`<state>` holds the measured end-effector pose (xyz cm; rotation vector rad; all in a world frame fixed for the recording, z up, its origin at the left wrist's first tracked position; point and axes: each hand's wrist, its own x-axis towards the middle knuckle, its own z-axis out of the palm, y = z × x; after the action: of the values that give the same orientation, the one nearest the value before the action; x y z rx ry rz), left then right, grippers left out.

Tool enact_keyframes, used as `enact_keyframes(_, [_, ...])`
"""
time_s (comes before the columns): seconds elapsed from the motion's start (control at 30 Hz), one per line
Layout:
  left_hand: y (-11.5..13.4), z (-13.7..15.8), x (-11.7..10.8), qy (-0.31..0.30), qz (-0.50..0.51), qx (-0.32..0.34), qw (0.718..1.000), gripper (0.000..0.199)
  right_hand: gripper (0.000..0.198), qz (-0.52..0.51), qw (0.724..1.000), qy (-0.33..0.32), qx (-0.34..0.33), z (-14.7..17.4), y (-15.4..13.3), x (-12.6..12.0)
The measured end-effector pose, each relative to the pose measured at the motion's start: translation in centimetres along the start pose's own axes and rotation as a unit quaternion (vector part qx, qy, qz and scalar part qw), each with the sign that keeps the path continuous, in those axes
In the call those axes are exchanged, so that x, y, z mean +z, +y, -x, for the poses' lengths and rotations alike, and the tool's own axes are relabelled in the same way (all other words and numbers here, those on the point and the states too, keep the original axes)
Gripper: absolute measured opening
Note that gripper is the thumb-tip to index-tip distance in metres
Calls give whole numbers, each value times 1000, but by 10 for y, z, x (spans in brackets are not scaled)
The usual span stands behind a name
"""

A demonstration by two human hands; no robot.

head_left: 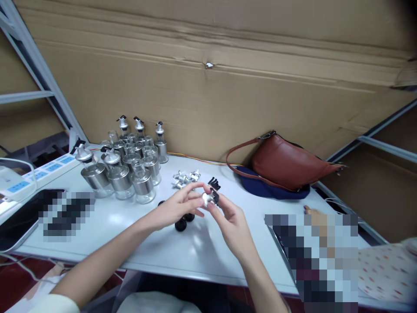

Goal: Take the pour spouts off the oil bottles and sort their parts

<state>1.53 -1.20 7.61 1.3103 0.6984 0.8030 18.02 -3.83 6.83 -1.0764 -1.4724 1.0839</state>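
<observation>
Above the table, my left hand and my right hand meet with fingertips pinched together. Between them is a small silver pourer spout, gripped by my left fingers. A black flip cap sits at its right side, in my right fingers; whether the two parts are joined is unclear. Just beyond my hands lie a pile of silver spout parts and several black flip caps. Round black stoppers rest on the table below my left hand, partly hidden by it.
Several glass oil bottles with steel bands stand at the left, some topped with spouts. A power strip runs along the left edge. A brown handbag lies on dark blue cloth at the right. Cardboard walls the back.
</observation>
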Motion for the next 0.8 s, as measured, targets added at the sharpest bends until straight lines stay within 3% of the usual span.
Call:
enact_keyframes(0.07, [-4, -13, -5, 21, 46, 10, 999, 54, 38, 75, 996, -8, -37, -9, 1, -2])
enact_keyframes(0.2, [-9, -30, -17, 58, 8, 51, 997, 43, 34, 180, 978, -43, -99, -29, -3, -18])
enact_keyframes(0.33, [-17, -34, -18, 79, -23, 91, 992, 36, 25, 219, 954, -177, -102, -51, -17, -37])
enact_keyframes(0.4, [-23, -32, -17, 98, -66, 122, 985, 35, 22, 222, 949, -201, -98, -60, -20, -39])
enact_keyframes(0.53, [-35, -26, -20, 165, -242, 194, 936, 33, 20, 241, 951, -166, -97, -71, -9, -30])
enact_keyframes(0.67, [-43, -22, -24, 181, -346, 266, 881, 26, 20, 294, 938, -144, -110, -71, 14, -22])
enact_keyframes(0.8, [-47, -21, -24, 176, -428, 281, 841, 18, 22, 350, 906, -91, -220, -66, 27, -19])
